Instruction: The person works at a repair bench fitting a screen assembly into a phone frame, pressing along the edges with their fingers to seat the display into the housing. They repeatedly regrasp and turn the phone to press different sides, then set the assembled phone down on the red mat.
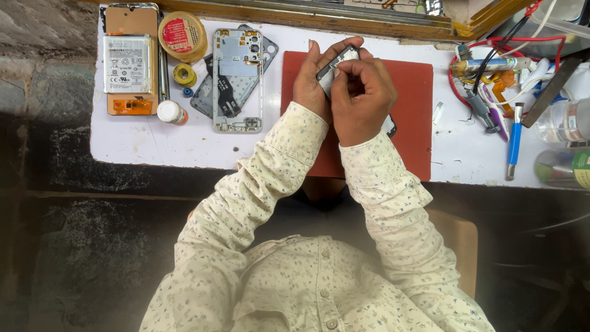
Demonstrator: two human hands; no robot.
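Over a red mat on the white worktable, both my hands hold a dark phone part. My left hand cups it from the left and behind. My right hand closes over its front, fingertips pinched near its top edge. Most of the part is hidden by my fingers; a bit of its lower end shows at the right wrist. A silver phone middle frame lies flat just left of the mat.
At far left lie an opened phone with a white battery, a roll of tape, a small yellow spool and a little white bottle. Tangled cables, tweezers and a blue-handled tool crowd the right side, beside clear bottles.
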